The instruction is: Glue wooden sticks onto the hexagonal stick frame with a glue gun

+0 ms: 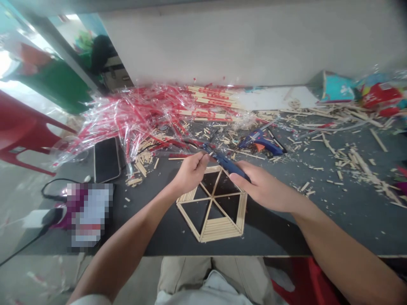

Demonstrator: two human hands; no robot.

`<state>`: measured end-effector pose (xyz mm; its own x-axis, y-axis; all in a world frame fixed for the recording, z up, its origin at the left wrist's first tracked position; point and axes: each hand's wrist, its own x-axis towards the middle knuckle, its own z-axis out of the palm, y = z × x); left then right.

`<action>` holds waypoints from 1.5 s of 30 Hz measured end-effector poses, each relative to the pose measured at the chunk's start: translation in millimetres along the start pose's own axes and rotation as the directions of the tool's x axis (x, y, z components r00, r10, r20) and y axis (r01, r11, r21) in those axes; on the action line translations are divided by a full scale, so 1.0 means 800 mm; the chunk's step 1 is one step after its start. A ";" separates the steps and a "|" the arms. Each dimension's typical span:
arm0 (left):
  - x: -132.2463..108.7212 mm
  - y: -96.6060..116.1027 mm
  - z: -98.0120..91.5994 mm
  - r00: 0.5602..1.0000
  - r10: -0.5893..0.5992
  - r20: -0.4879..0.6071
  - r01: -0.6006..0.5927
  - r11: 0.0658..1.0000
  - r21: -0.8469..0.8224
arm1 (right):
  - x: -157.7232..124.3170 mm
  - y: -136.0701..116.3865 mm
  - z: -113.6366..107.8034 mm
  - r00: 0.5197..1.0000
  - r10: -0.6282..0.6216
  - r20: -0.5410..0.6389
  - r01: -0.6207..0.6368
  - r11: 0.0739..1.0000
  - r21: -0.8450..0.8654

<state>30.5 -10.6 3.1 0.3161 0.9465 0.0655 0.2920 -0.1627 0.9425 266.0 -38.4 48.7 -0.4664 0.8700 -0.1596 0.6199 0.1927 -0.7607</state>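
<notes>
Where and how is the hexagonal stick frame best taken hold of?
Probably by the near rim's wide band of parallel sticks, from the person's side: the hexagonal stick frame lies flat, that edge faces the person uncovered, and the band looks sturdier than the thin spokes.

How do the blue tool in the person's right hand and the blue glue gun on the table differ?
The held tool is gripped in the right hand; the glue gun lies on the table. The held tool is nearer the camera, the glue gun farther back. The glue gun shows an orange part; none shows on the held tool. Both are blue.
</notes>
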 end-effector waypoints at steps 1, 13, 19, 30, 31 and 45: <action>0.000 0.002 0.000 1.000 -0.001 -0.004 0.001 1.000 0.026 | -0.001 -0.001 0.001 1.000 0.010 0.003 -0.010 1.000 0.001; -0.004 0.011 0.008 0.997 0.037 -0.062 -0.027 0.988 0.149 | -0.004 -0.002 0.010 1.000 0.014 -0.018 -0.014 1.000 0.009; -0.004 0.011 0.009 0.998 0.024 -0.063 -0.014 0.988 0.155 | -0.003 0.004 0.012 0.999 -0.015 -0.043 0.015 1.000 0.002; -0.002 0.005 0.009 0.999 0.008 -0.053 -0.001 0.992 0.125 | -0.001 0.002 0.011 0.999 -0.014 -0.042 0.014 1.000 -0.002; -0.002 0.006 0.009 0.999 0.003 -0.051 0.003 0.993 0.117 | -0.001 0.002 0.011 0.999 -0.009 -0.040 0.009 1.000 0.001; -0.002 0.007 0.011 0.997 0.025 -0.073 -0.015 0.991 0.136 | -0.004 0.004 0.015 0.999 -0.008 -0.046 0.009 1.000 0.024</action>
<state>39.6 -15.7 5.1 0.2570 0.9598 0.1131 0.4075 -0.2137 0.8879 261.9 -45.8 38.9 -0.4422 0.8882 -0.1248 0.6005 0.1899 -0.7767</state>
